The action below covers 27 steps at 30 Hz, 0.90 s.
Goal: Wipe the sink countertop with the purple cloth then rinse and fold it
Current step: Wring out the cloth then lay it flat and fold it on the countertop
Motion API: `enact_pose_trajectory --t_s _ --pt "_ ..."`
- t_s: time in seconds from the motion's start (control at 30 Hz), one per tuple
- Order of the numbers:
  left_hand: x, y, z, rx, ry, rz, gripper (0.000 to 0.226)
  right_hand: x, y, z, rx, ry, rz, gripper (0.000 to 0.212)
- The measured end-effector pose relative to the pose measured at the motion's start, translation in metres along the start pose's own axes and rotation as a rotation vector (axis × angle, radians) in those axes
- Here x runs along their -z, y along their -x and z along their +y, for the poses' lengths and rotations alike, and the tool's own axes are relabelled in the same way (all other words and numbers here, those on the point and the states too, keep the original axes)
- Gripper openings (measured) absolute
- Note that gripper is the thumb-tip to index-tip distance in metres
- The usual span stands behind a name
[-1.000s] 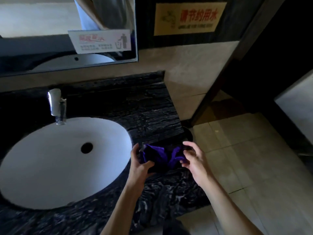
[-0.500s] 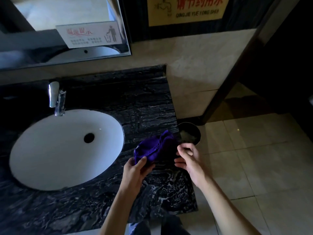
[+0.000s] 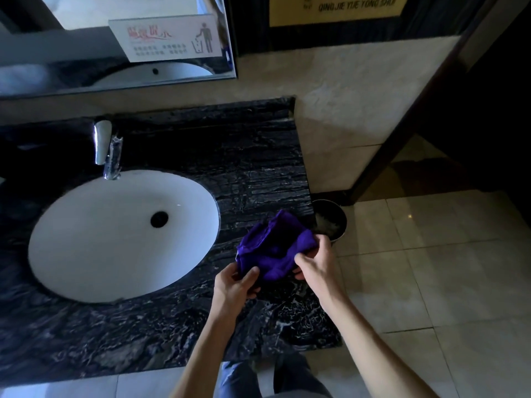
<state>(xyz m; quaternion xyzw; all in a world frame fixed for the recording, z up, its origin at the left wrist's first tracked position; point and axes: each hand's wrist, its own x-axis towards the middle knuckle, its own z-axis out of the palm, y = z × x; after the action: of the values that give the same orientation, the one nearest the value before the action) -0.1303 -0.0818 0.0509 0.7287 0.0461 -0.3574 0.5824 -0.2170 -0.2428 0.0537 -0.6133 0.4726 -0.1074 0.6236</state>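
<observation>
1. Standing at the near edge of the dark marble countertop [image 3: 161,326], both forearms reaching forward over its right end.
2. Pinching with the left hand [image 3: 235,285] the near-left corner of the purple cloth [image 3: 275,248], thumb lying on top and the other fingers curling under the fabric.
3. Gripping with the right hand [image 3: 314,262] the right edge of the same cloth, fingers curled around a fold; neither hand released, neither holding anything else.
4. Hanging bunched between the two hands, the cloth rising away from them toward the far side, its long axis running roughly from near-left to far-right. Hard telling whether its underside is touching the stone or floating just over it.
5. Lying straight ahead of both hands and touching both, about equally close to each.
6. Sitting well to the left of the cloth, the white sink basin [image 3: 94,242], with the chrome faucet [image 3: 107,147] at its far rim; probably calling for a leftward carry for the rinsing, though the finished share of wiping is not showing here.
7. Waiting on the floor just beyond the countertop's right edge, a dark round bin [image 3: 334,222], near the right hand.
</observation>
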Motion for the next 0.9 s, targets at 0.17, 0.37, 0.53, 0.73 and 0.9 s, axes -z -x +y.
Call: enact_pose_trajectory --t_s 0.17,0.37,0.53,0.73,0.9 --pt "0.013 0.002 -0.015 0.011 -0.179 -0.007 0.024 0.019 0.029 0.03 -0.169 -0.24 -0.026 0.04" --pt "0.029 0.005 -0.019 -0.025 -0.524 -0.025 0.017 0.03 0.041 0.045 -0.133 0.02 0.068 0.016" --pt "0.041 -0.003 -0.013 -0.025 -0.829 0.102 0.035 0.039 0.038 0.033 -0.041 0.423 0.02 0.009" --pt "0.028 -0.022 0.018 -0.196 -0.632 0.112 0.034 0.035 0.005 0.008 0.001 0.503 0.078 0.01" --pt "0.017 -0.055 0.034 -0.284 -0.699 0.125 0.04 0.016 -0.041 -0.014 -0.002 0.493 0.035 0.022"
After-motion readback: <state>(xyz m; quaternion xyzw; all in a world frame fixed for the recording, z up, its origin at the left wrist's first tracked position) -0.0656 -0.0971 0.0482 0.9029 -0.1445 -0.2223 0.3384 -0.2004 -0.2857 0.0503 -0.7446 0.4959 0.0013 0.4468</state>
